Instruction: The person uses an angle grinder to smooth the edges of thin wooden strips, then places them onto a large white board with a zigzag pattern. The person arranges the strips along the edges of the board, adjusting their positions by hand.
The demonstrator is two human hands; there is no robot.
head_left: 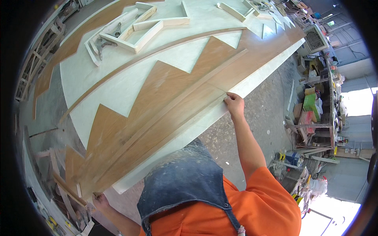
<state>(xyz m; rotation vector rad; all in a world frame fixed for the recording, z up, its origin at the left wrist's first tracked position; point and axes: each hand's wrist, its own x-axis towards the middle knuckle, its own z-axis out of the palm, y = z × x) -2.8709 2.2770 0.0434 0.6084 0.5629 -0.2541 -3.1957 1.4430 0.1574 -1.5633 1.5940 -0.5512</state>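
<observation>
A long brown wooden stair stringer [157, 98], its far edge cut in a sawtooth, lies across a white table [252, 80]. A narrow wooden strip [185, 92] runs lengthwise along it. At the stringer's near edge, to the right of centre, my right hand [235, 104] is closed with fingertips pressed together; what they pinch is too small to tell. Down at the stringer's left end my left hand [101, 200] is closed too, and its fingers are partly hidden. Faint thin lines show on the wood between the hands.
White angled wooden frames [149, 25] and a clamp [104, 44] lie on the table's far part. A curved wooden strip [157, 51] crosses behind the teeth. Another sawtooth board [75, 43] lies farther left. Cluttered shelves [315, 98] stand at right, past the speckled floor.
</observation>
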